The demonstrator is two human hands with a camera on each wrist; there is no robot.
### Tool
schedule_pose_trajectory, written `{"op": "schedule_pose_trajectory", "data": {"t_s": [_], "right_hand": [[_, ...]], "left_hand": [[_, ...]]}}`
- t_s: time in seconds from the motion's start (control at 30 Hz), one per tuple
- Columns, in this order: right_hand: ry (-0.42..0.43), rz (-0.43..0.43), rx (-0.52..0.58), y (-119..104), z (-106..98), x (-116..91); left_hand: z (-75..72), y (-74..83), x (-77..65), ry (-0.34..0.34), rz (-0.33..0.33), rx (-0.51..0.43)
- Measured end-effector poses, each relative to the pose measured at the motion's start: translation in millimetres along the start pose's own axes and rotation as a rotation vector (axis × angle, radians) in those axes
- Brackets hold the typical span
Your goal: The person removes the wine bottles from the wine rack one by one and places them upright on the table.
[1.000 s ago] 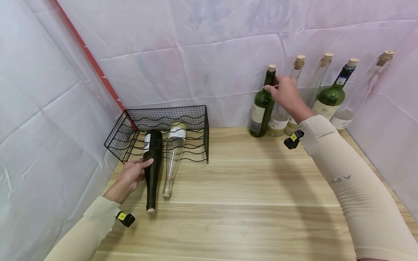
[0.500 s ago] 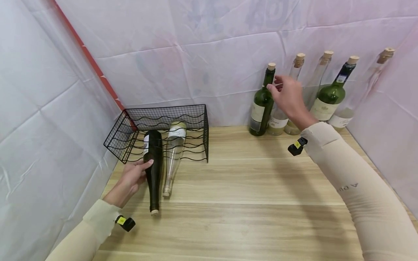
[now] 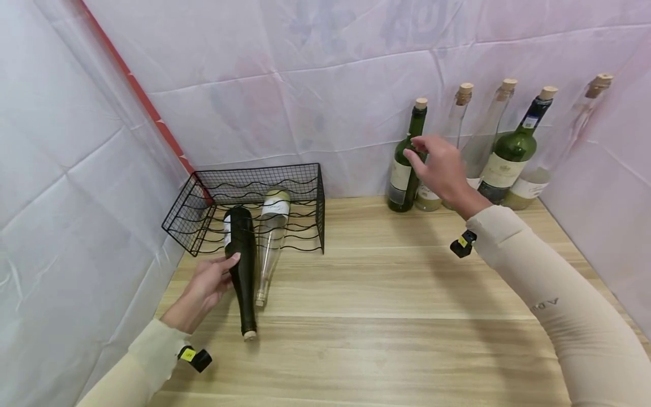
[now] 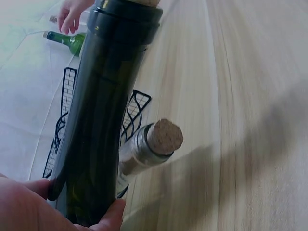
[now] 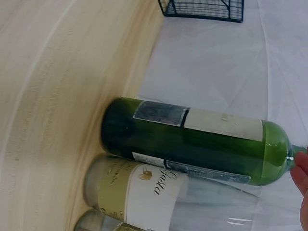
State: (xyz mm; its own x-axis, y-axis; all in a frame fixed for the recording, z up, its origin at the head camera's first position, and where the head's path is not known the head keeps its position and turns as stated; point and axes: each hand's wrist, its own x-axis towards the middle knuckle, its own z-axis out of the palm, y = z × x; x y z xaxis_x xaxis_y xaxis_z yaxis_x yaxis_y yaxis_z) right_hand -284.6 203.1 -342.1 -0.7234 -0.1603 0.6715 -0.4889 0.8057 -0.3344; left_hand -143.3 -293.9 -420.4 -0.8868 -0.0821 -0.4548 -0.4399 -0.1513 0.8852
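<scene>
My left hand (image 3: 205, 281) grips a dark wine bottle (image 3: 245, 282) round its body. The base end of that bottle is in the black wire rack (image 3: 320, 209), and its corked neck points towards me. Beside it in the rack lies a clear corked bottle (image 3: 273, 237), its cork (image 4: 165, 136) visible in the left wrist view. At the back right my right hand (image 3: 443, 170) is held just in front of a standing green wine bottle (image 3: 400, 178), thumb and fingers apart. Its fingertips (image 5: 301, 166) overlap the green bottle's neck in the right wrist view; contact is unclear.
Right of the green bottle stand several corked bottles: clear ones, such as a clear bottle (image 3: 529, 186) at the far right, and another green bottle (image 3: 513, 148). White sheeting (image 3: 356, 102) hangs behind and at both sides of the wooden table (image 3: 381, 328).
My right hand has drawn back and down from the green bottle's neck. In my left hand, the dark bottle's neck end has swung to the right, nearer the clear bottle.
</scene>
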Motion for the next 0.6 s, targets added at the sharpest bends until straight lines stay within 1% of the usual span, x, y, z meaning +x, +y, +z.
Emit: {"op": "schedule_pose_trajectory", "data": {"t_s": [0.2, 0.4, 0.6], "right_hand": [[-0.003, -0.085, 0.009, -3, 4, -6], [0.017, -0.174, 0.035, -12, 8, -10], [-0.001, -0.276, 0.041, -26, 13, -15]], "left_hand": [[3.8, 0.2, -5.9, 0.003, -0.007, -0.032], [10.8, 3.2, -12.4, -0.015, 0.004, -0.116], [17.7, 4.3, -19.5, -0.032, -0.008, -0.194]]}}
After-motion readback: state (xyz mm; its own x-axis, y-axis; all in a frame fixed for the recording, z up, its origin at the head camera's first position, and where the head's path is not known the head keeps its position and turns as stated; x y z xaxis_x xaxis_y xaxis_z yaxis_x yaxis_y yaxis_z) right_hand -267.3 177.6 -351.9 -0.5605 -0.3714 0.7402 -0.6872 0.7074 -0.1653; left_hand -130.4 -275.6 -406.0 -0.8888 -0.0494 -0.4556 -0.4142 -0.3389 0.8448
